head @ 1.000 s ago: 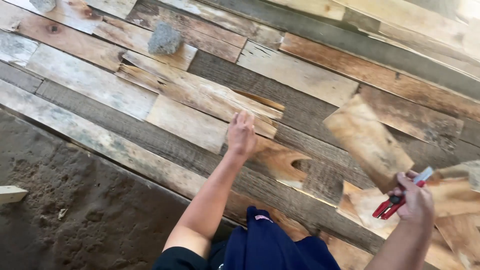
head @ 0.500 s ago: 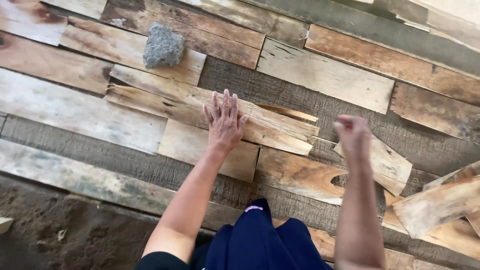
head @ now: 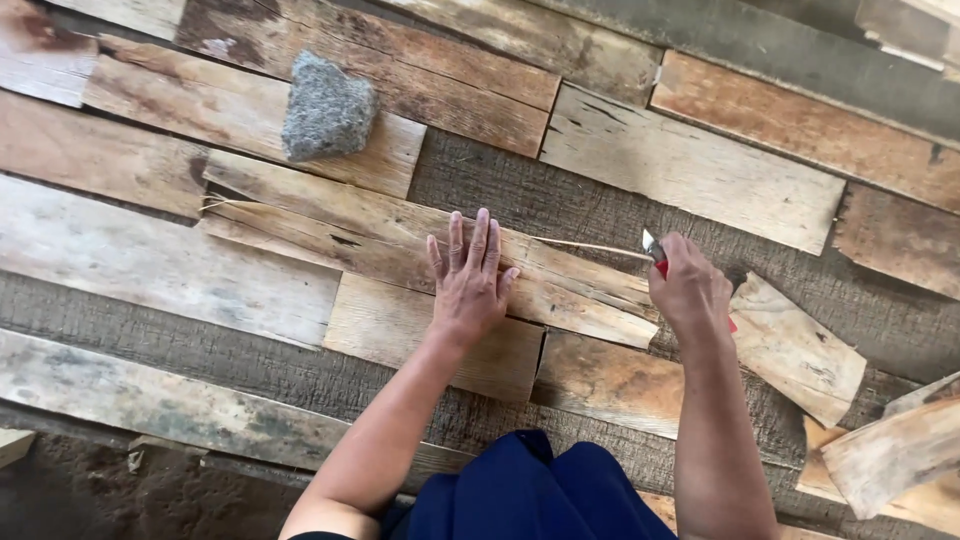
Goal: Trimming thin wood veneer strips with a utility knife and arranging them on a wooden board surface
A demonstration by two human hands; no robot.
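Here the left hand (head: 470,275) lies flat with its fingers spread, palm pressed on a long, tapered wooden plank (head: 400,250) whose pale face is rough, streaked and splintered along its lower edge. The right hand (head: 690,290) is curled in a fist around a red-handled tool (head: 657,258); only a small metal tip and a bit of red show, so what kind of tool it is cannot be told. The tip sits at the plank's right end, where a thin pale sliver (head: 590,246) runs along the plank's upper edge. One grey stone (head: 327,108), rough and roughly wedge-shaped, rests on a board well up and left of the hands. The floor (head: 560,205) is made of weathered boards, some reddish brown, some bleached grey, with dark, coarse strips between them. Loose short offcuts (head: 795,345) lie just right of the right hand, with at least two more at the right border. The boards left of the left hand lie bare. Dark blue cloth (head: 540,495) shows at the bottom edge.
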